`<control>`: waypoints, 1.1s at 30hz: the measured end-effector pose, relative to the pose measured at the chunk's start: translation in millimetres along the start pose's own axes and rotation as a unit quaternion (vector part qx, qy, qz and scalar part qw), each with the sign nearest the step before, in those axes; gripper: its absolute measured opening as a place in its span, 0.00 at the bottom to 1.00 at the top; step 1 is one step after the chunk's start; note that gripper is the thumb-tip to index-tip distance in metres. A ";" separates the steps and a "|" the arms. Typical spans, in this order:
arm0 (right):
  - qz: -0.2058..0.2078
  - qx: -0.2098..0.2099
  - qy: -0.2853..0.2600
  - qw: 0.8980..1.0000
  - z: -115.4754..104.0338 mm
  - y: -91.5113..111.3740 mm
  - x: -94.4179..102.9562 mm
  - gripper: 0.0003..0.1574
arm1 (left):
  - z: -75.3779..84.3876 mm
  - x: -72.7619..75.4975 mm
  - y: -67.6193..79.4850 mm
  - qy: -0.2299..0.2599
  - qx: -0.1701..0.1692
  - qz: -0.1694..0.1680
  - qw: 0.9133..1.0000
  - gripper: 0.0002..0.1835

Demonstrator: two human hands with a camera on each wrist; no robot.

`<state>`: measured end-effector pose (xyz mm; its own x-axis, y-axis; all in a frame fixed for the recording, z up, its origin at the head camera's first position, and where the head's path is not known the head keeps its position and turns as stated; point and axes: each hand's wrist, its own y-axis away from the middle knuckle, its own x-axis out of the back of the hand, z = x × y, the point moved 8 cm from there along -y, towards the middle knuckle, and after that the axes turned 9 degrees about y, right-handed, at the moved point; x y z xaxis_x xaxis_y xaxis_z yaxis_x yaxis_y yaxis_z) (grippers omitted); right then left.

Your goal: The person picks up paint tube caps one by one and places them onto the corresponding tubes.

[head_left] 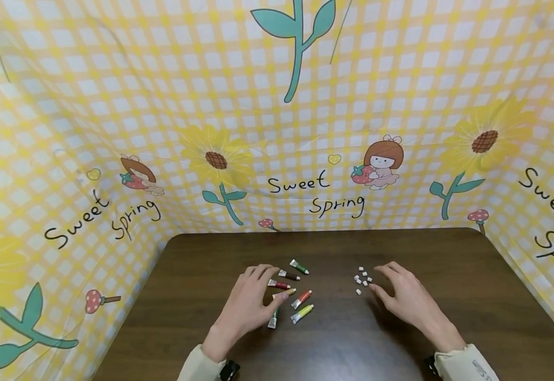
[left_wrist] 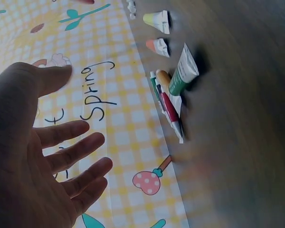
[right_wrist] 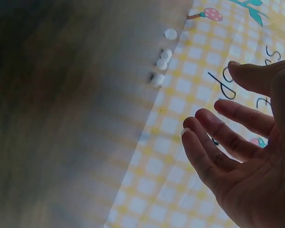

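Several small paint tubes lie scattered left of the table's middle. Among them are a dark green tube point(head_left: 299, 266), a brown tube point(head_left: 289, 275), a red tube point(head_left: 279, 284), an orange tube point(head_left: 302, 299), a yellow tube point(head_left: 302, 314) and another green tube point(left_wrist: 184, 71). My left hand point(head_left: 250, 299) is over the left side of this group, fingers spread and nothing in its grasp; it partly covers an ochre tube. On the right, several small white pieces point(head_left: 365, 274) sit in a loose cluster. Beside them is my right hand point(head_left: 410, 299), thumb and fingers apart, holding nothing.
A dark brown wooden table point(head_left: 339, 349) carries everything. Behind it and along both sides hangs a yellow checked cloth point(head_left: 301, 132) printed with flowers and "Sweet Spring". Bare tabletop lies between the tubes and the white pieces.
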<state>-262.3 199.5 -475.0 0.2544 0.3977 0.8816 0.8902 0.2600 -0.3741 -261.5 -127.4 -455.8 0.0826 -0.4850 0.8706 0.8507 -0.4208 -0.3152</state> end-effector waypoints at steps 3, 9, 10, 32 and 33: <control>0.004 0.010 0.000 1.000 -2.8 -0.9 -3.1 0.23 | 3.7 -3.9 0.0 -0.004 -0.006 -0.010 1.000 0.30; 0.012 0.027 -0.017 0.999 -9.8 -4.4 -8.2 0.18 | 13.1 -11.6 0.6 0.010 -0.027 -0.018 0.999 0.26; 0.010 0.026 -0.019 0.999 -10.7 -4.8 -9.4 0.18 | 14.8 -13.6 0.9 0.011 -0.029 -0.020 0.999 0.25; -0.074 0.056 -0.036 0.995 -24.4 -17.7 -39.7 0.08 | 46.0 -49.3 -2.8 -0.034 -0.092 -0.056 0.994 0.16; -0.076 0.059 -0.034 0.995 -25.2 -18.5 -40.7 0.08 | 46.3 -50.7 -2.7 -0.037 -0.092 -0.058 0.993 0.16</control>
<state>-279.6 156.3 -496.7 0.0911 0.4036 0.9104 0.8649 0.4210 -0.2732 -243.9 -66.2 -481.6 0.0330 -0.3710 0.9281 0.7475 -0.6072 -0.2693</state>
